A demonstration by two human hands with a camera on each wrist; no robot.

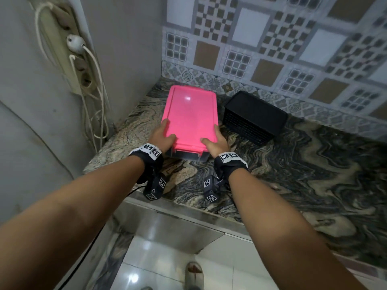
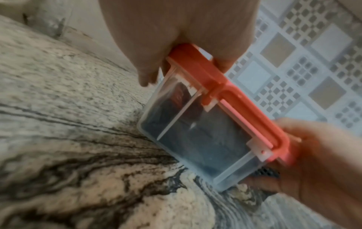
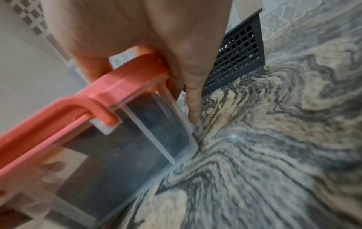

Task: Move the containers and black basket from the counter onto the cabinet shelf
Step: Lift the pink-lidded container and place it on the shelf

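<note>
A clear container with a pink lid (image 1: 189, 120) lies lengthwise on the marbled counter (image 1: 293, 174), near the left wall. My left hand (image 1: 165, 132) grips its near left corner, thumb on the lid and fingers down the side. My right hand (image 1: 213, 137) grips the near right corner the same way. The left wrist view shows the container's (image 2: 195, 131) clear end wall and pink latch, with the left hand (image 2: 166, 38) above it. In the right wrist view the right hand's fingers (image 3: 194, 100) reach down the container's (image 3: 117, 147) side. A black mesh basket (image 1: 254, 117) stands just right of it, against the backsplash.
A power strip with white cables (image 1: 69, 57) hangs on the grey wall at the left. The patterned tile backsplash (image 1: 272, 49) closes the back. The counter's front edge (image 1: 188, 210) runs below my wrists, with white floor tiles and a sandalled foot (image 1: 194, 273) beneath.
</note>
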